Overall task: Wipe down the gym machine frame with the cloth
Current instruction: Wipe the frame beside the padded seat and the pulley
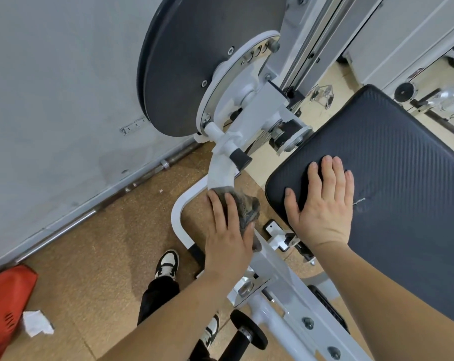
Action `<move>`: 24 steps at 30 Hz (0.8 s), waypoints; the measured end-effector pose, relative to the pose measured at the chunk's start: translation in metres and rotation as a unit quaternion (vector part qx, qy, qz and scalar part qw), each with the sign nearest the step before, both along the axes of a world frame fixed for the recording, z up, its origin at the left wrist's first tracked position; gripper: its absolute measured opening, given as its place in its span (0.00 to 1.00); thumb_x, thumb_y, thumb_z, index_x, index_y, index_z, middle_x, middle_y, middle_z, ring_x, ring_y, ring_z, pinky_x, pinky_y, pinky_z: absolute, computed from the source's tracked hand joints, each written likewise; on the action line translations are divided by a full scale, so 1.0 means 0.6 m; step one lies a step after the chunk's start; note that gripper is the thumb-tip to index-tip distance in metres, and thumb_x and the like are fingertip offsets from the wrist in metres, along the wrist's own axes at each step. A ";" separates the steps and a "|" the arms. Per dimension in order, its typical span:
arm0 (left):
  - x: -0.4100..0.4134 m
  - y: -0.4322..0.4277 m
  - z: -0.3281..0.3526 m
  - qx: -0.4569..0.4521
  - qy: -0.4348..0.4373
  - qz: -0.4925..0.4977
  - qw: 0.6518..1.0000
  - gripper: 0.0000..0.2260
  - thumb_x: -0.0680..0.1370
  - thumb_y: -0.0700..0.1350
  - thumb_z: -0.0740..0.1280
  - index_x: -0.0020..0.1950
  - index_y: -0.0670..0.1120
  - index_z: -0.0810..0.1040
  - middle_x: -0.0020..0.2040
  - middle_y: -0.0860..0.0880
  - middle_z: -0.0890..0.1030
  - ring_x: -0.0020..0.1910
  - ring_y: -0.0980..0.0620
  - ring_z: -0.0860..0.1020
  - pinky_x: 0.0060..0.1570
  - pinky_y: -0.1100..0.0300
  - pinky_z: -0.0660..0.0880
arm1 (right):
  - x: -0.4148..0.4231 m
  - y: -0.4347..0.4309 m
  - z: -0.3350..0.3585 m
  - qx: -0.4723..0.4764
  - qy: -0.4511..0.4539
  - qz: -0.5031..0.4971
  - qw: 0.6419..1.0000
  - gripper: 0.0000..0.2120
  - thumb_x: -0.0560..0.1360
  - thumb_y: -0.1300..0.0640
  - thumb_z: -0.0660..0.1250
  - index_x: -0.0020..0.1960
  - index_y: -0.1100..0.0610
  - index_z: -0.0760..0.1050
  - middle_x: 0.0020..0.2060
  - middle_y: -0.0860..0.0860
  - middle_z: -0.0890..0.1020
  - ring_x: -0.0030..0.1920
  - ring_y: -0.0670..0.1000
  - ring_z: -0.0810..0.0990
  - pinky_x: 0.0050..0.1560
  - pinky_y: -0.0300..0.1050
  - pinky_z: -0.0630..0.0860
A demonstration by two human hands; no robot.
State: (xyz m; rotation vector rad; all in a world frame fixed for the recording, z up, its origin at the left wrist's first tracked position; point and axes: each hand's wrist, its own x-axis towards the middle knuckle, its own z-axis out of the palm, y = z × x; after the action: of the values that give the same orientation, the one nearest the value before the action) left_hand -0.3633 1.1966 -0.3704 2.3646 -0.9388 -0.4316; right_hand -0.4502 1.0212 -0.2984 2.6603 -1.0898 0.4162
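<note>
Cloth: a grey, bunched cloth [246,208] is pressed against the white frame [220,175] at the lower end of its curved arm, below a black knob [241,158].
Left hand: the left hand [228,241] is laid over the cloth, fingers stretched along it and thumb tucked against its right side. The cloth is clasped between them.
Right hand: the right hand [322,207] is laid palm down on the near corner of the black pad [403,204], fingers straight and slightly spread, with nothing held.
Above the cloth: a large dark disc [202,63] is mounted at the top of the curved arm.
Floor: a bar [90,212] lies along the wall, and crumpled paper [36,323] lies beside a red object [7,303] that is cut off by the left edge.
Hidden: the stretch of frame under the cloth and palm is covered, so how far the cloth wraps around it cannot be told.
</note>
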 end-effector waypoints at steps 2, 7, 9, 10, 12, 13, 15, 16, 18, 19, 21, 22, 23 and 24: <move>0.035 -0.005 0.000 -0.008 -0.004 -0.021 1.000 0.37 0.84 0.61 0.54 0.84 0.44 0.39 0.83 0.40 0.33 0.82 0.40 0.34 0.80 0.47 0.42 | 0.001 0.000 0.000 0.001 0.001 -0.001 1.000 0.33 0.83 0.43 0.60 0.78 0.65 0.64 0.79 0.64 0.62 0.82 0.64 0.55 0.81 0.65 0.51; 0.086 -0.036 0.016 0.027 -0.069 -0.038 0.997 0.37 0.85 0.54 0.56 0.83 0.38 0.40 0.83 0.37 0.36 0.82 0.39 0.35 0.82 0.44 0.46 | 0.002 -0.001 0.001 -0.003 0.001 0.001 1.000 0.33 0.83 0.42 0.59 0.78 0.65 0.64 0.79 0.64 0.62 0.82 0.64 0.55 0.81 0.64 0.50; 0.044 -0.005 0.007 0.052 -0.129 -0.114 0.984 0.32 0.86 0.55 0.53 0.84 0.38 0.50 0.84 0.36 0.44 0.83 0.37 0.39 0.81 0.40 0.48 | 0.002 -0.001 0.000 -0.001 0.003 0.000 1.000 0.33 0.83 0.42 0.58 0.78 0.64 0.64 0.80 0.64 0.62 0.82 0.64 0.55 0.81 0.64 0.50; 0.017 0.016 0.001 0.050 -0.156 -0.163 0.973 0.31 0.85 0.57 0.53 0.83 0.39 0.57 0.84 0.37 0.51 0.83 0.38 0.42 0.81 0.40 0.48 | 0.002 -0.001 0.000 0.000 0.005 -0.001 1.000 0.33 0.83 0.42 0.58 0.79 0.64 0.64 0.80 0.64 0.62 0.82 0.63 0.55 0.82 0.64 0.50; -0.019 0.043 -0.006 0.017 -0.186 -0.269 0.945 0.27 0.84 0.57 0.57 0.78 0.42 0.68 0.78 0.42 0.68 0.83 0.41 0.54 0.81 0.41 0.52 | 0.003 -0.002 0.000 -0.001 0.006 0.000 1.000 0.33 0.83 0.42 0.58 0.79 0.64 0.64 0.80 0.64 0.62 0.82 0.63 0.55 0.82 0.64 0.50; -0.023 0.041 -0.005 -0.003 -0.194 -0.320 0.927 0.25 0.84 0.57 0.59 0.76 0.43 0.71 0.74 0.44 0.73 0.80 0.41 0.61 0.80 0.41 0.54 | 0.002 -0.002 0.001 -0.002 0.005 0.001 1.000 0.33 0.83 0.42 0.58 0.78 0.64 0.64 0.80 0.64 0.62 0.82 0.64 0.55 0.81 0.64 0.50; -0.007 0.020 0.003 -0.024 -0.204 -0.414 0.887 0.23 0.84 0.58 0.59 0.72 0.45 0.74 0.66 0.48 0.77 0.70 0.43 0.71 0.79 0.44 0.58 | 0.001 -0.003 0.001 -0.003 0.003 0.003 1.000 0.33 0.83 0.42 0.58 0.78 0.64 0.65 0.79 0.64 0.63 0.82 0.64 0.56 0.81 0.64 0.51; 0.013 0.006 0.008 -0.022 -0.216 -0.458 0.862 0.22 0.84 0.59 0.59 0.72 0.46 0.74 0.64 0.48 0.78 0.66 0.45 0.73 0.78 0.45 0.59 | 0.000 -0.002 0.001 -0.001 0.001 0.002 1.000 0.33 0.83 0.42 0.59 0.78 0.65 0.65 0.79 0.64 0.63 0.82 0.63 0.56 0.81 0.64 0.51; 0.067 -0.013 0.009 -0.004 -0.251 -0.501 0.829 0.21 0.85 0.59 0.57 0.70 0.47 0.74 0.63 0.49 0.78 0.63 0.45 0.74 0.78 0.46 0.60 | -0.002 -0.001 0.001 0.003 -0.002 0.002 1.000 0.33 0.83 0.42 0.60 0.78 0.65 0.65 0.79 0.64 0.63 0.82 0.63 0.56 0.81 0.64 0.51; 0.091 -0.012 0.004 0.008 -0.268 -0.487 0.831 0.21 0.85 0.59 0.57 0.68 0.47 0.76 0.62 0.48 0.79 0.64 0.45 0.74 0.78 0.46 0.59 | -0.002 -0.002 0.001 0.002 -0.004 0.002 1.000 0.33 0.83 0.42 0.60 0.78 0.65 0.65 0.79 0.64 0.63 0.82 0.63 0.56 0.81 0.64 0.51; 0.106 0.008 -0.007 0.024 -0.284 -0.400 0.871 0.22 0.85 0.58 0.55 0.67 0.45 0.78 0.65 0.46 0.79 0.71 0.45 0.72 0.80 0.45 0.56 | -0.003 -0.002 0.002 0.001 -0.004 0.003 1.000 0.33 0.83 0.42 0.60 0.78 0.64 0.65 0.80 0.63 0.63 0.82 0.63 0.56 0.81 0.64 0.51; 0.091 0.021 -0.008 0.030 -0.268 -0.340 0.901 0.23 0.85 0.58 0.54 0.69 0.44 0.77 0.70 0.45 0.77 0.76 0.45 0.68 0.81 0.45 0.54 | -0.003 -0.002 0.002 0.002 -0.002 0.001 1.000 0.33 0.83 0.42 0.60 0.78 0.64 0.65 0.80 0.63 0.63 0.82 0.63 0.56 0.81 0.64 0.50; 0.060 0.032 -0.009 0.034 -0.231 -0.276 0.933 0.24 0.85 0.56 0.53 0.73 0.43 0.74 0.75 0.44 0.73 0.80 0.45 0.61 0.81 0.44 0.53 | -0.003 -0.002 0.003 0.002 -0.001 -0.001 1.000 0.33 0.83 0.42 0.60 0.78 0.64 0.65 0.80 0.63 0.62 0.82 0.63 0.56 0.81 0.64 0.50; 0.018 0.040 -0.007 0.033 -0.184 -0.212 0.959 0.25 0.86 0.55 0.52 0.77 0.42 0.70 0.80 0.43 0.67 0.83 0.44 0.55 0.81 0.43 0.53 | -0.002 -0.002 0.003 0.002 0.000 -0.001 1.000 0.33 0.83 0.42 0.60 0.78 0.64 0.65 0.80 0.63 0.63 0.82 0.63 0.56 0.81 0.64 0.51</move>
State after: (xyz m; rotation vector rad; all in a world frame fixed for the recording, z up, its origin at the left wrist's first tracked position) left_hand -0.3522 1.2205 -0.3746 2.3393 -1.6423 -0.1792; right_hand -0.4516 1.0201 -0.2966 2.6623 -1.0949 0.4143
